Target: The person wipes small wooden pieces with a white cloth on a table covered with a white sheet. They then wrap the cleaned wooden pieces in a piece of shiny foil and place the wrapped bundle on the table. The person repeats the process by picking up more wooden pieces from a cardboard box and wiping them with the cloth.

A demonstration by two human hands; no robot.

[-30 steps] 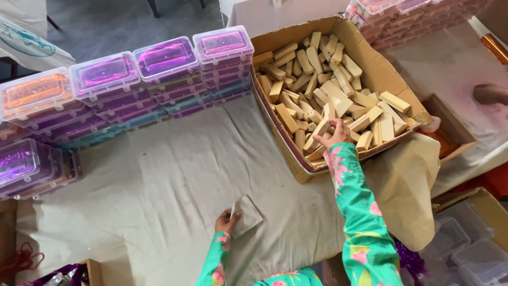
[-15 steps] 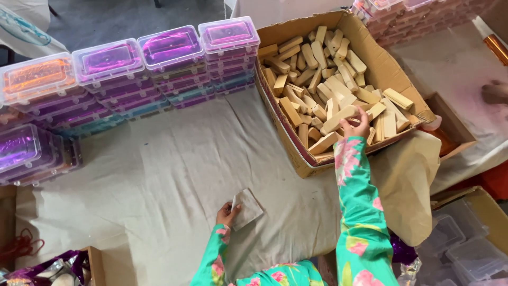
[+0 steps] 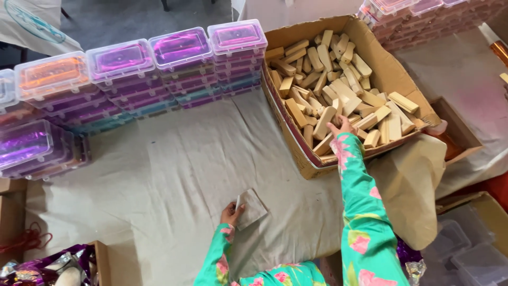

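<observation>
The cardboard box (image 3: 381, 63) sits on the cloth-covered bench (image 3: 174, 175), and wooden blocks (image 3: 338, 90) lie heaped inside it. The right hand (image 3: 341, 127) rests on the blocks at the box's near side. Left of the box, stacks of plastic cases (image 3: 174, 63) run in a row along the bench's far edge. More cases (image 3: 423, 16) stand behind the box to its right. The left hand (image 3: 231, 213) lies on the bench in front of the box, to its left, touching a flat pad (image 3: 251, 208).
</observation>
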